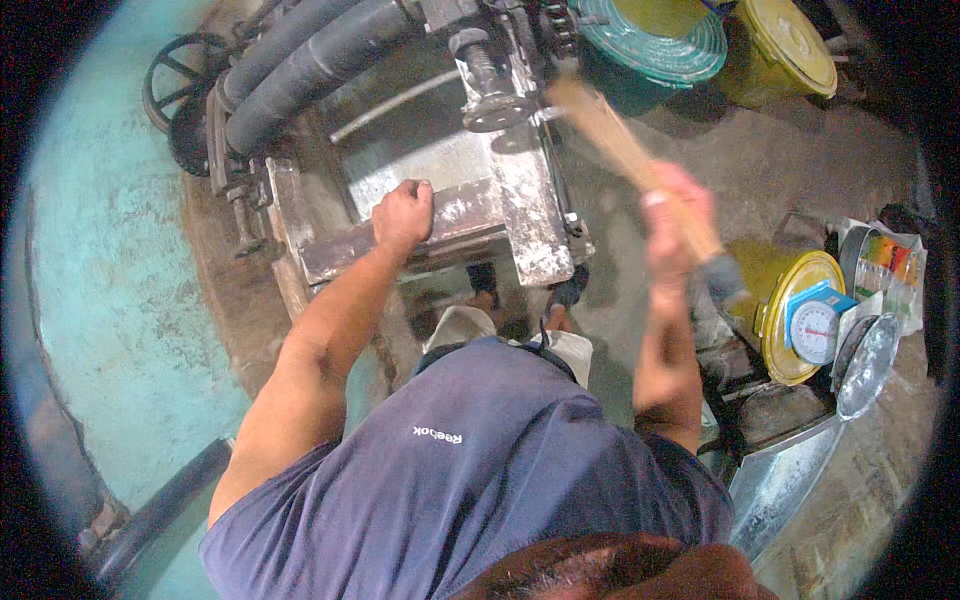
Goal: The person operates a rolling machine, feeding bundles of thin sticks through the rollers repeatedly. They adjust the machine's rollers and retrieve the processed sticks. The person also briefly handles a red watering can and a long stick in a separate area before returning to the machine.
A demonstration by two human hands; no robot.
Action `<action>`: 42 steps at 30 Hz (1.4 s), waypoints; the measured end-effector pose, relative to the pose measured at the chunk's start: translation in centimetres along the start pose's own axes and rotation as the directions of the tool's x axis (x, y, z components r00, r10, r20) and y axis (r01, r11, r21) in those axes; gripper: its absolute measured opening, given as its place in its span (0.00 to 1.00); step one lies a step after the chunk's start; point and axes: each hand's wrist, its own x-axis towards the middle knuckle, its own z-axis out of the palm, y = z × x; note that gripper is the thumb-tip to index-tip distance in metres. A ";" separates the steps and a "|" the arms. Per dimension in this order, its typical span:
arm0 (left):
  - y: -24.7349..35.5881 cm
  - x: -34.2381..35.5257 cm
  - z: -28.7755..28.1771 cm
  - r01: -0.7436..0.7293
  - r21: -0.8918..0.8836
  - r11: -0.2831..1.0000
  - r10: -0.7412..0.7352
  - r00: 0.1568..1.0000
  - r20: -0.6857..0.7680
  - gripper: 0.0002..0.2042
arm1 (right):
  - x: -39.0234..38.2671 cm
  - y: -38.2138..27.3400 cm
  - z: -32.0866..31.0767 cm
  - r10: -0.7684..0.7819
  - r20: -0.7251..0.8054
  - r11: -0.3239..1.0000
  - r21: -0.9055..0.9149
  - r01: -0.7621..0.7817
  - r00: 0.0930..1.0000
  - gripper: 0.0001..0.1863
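Observation:
My left hand (403,214) is closed over the worn, white-dusted front crossbar (470,208) of a roller machine, its fingers curled over the bar's inner edge. Raised to the right, my right hand (677,215) grips a long wooden stick (618,140) with a dark grey end. Motion blurs this hand and the stick. The stick slants from beside my wrist up toward the machine's right side, its far tip close to a threaded screw with a round hand knob (498,108). Whether that tip touches the machine, I cannot tell.
Two dark rollers (330,65) and a spoked wheel (182,75) are at upper left, near a turquoise wall (110,290). Upper right stand a green tub (655,65) and a yellow bucket (785,50). A dial scale (815,330) rests on another yellow-lidded bucket (770,315) at right.

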 end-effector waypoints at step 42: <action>-12.0 1.9 -2.4 -0.519 -0.278 0.808 0.570 0.809 0.145 0.29 | -2.5 -8.1 31.2 -0.139 0.647 0.619 -0.534 0.576 0.749 0.12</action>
